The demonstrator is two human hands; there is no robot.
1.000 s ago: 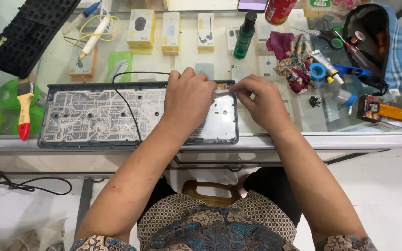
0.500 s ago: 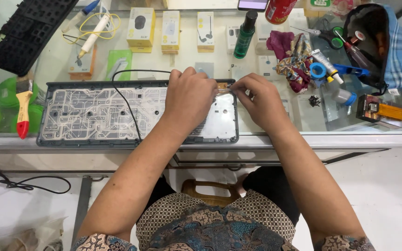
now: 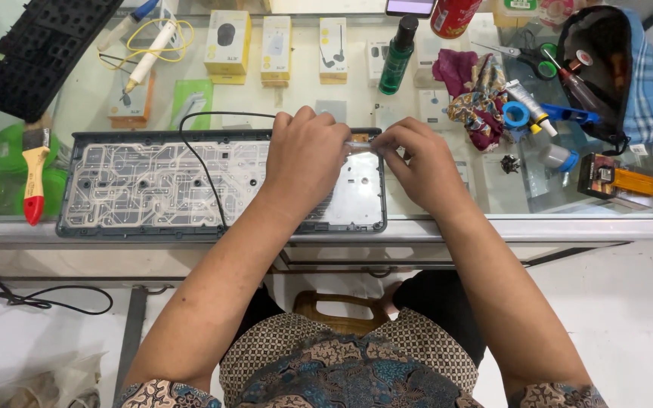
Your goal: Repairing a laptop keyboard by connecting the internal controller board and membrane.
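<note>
An opened black keyboard (image 3: pixel 153 189) lies on the glass counter with its pale circuit membrane showing and a black cable (image 3: pixel 198 159) across it. My left hand (image 3: pixel 307 162) rests on the keyboard's right part, fingers curled over its far edge. My right hand (image 3: pixel 417 166) is at the keyboard's far right corner with its fingertips pinched. A thin pale tool (image 3: pixel 360 143) shows between the two hands, and its tip is hidden by my fingers.
A red-handled brush (image 3: pixel 34 170) lies left of the keyboard and a black keycap frame (image 3: pixel 35 53) at far left. Small boxes (image 3: pixel 277 49), a green bottle (image 3: pixel 396 57), a cloth (image 3: pixel 478 91), scissors (image 3: pixel 527 57), a dark pouch (image 3: pixel 614 72) and an orange-handled tool (image 3: pixel 617 180) crowd the back and right.
Both hands stay at the keyboard's far right corner, with only slight finger movement. The view has shifted a little.
</note>
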